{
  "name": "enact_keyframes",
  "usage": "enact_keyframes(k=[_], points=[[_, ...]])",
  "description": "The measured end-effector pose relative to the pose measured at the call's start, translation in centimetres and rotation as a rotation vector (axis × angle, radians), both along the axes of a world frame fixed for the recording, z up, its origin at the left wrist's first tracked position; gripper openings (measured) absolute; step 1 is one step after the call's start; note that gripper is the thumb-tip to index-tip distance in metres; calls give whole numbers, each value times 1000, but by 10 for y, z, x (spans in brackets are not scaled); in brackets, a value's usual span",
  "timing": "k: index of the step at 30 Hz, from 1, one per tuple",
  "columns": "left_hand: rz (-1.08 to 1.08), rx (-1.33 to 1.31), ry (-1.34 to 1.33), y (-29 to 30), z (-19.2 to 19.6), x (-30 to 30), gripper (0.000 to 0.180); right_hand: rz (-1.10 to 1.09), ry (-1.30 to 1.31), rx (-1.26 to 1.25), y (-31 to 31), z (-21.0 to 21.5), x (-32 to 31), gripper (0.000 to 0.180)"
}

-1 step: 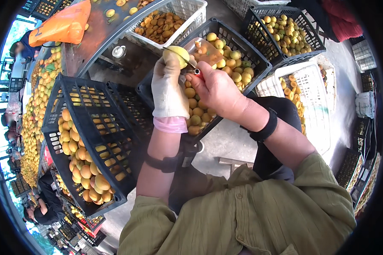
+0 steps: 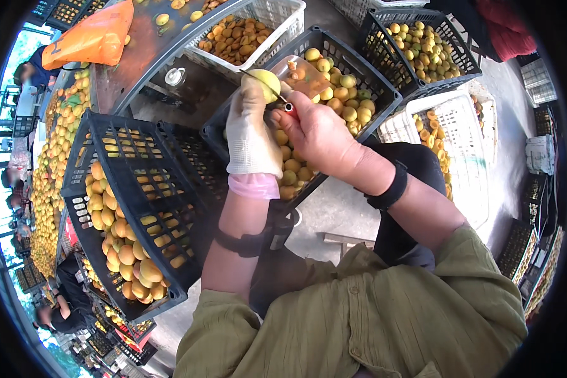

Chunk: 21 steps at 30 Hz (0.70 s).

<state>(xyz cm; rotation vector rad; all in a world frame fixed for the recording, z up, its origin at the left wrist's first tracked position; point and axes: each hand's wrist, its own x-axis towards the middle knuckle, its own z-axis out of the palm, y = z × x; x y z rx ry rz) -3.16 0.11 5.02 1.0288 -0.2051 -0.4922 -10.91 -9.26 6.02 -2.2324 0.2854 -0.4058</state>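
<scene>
The gloved left hand [image 2: 251,135] grips a yellow fruit [image 2: 266,85] at its fingertips, upper centre. The bare right hand [image 2: 315,132] clasps a red-handled knife [image 2: 277,97], its blade touching the fruit.

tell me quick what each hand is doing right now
Left hand: gloved, closed on a yellow fruit.
Right hand: bare, closed on a red-handled knife.

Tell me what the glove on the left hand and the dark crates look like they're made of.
The glove looks like white knitted fabric, matte and soft, over a pink rubbery cuff. The dark crates look like moulded plastic: rigid lattice walls with a slight sheen.
</scene>
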Motion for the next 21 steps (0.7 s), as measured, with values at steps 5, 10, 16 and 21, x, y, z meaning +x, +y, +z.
enact_keyframes(k=[5, 10, 16, 21], points=[[-30, -87, 231, 7, -2, 9, 63, 23, -89, 95, -1, -12, -4, 29], [-184, -57, 559, 6, 14, 4, 62, -65, -389, 185, -31, 6, 4, 43], [-120, -15, 217, -12, 10, -8, 61, 44, -330, -79, -35, -3, 11, 53], [298, 1, 47, -20, 10, -17, 36, -31, -304, -52, -17, 0, 14, 52]])
